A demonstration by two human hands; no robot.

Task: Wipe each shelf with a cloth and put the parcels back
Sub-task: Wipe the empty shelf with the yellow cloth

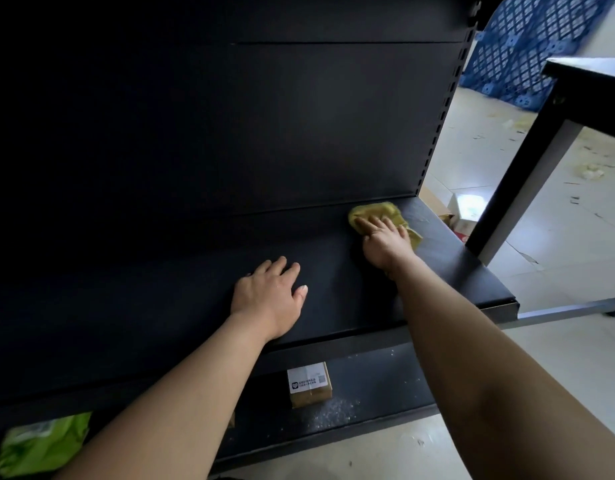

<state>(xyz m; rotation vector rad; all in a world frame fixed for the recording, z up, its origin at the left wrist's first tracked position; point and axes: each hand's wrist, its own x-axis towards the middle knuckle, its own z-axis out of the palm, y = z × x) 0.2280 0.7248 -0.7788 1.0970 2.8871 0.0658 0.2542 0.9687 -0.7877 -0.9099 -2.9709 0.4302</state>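
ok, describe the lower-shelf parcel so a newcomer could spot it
Start at the black shelf unit and drop to its bottom shelf, below the one being wiped. The parcel stands near the middle, under the left hand. It is the only brown cardboard box there, with a white label; the green bag lies far left.

Right hand (385, 242) flat on yellow cloth (375, 212), left hand (269, 296) flat on black shelf (455, 265).
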